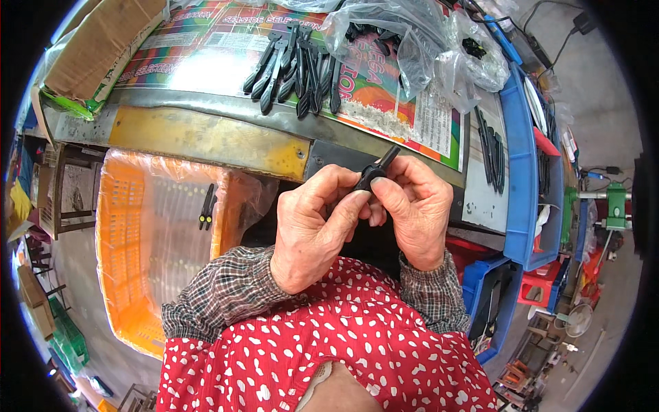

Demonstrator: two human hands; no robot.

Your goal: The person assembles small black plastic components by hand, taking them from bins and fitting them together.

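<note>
Grip: our left hand point(312, 230) and right hand point(415, 209) pinch one black clip point(374, 173) | two lie finished in orange crate point(123, 275) | pile point(295, 65) waits on table point(206, 141)

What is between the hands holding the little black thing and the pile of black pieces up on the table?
In the head view, a worn yellow metal edge strip and part of the colourful printed sheet lie between the hands' small black part and the pile of black pieces.
</note>
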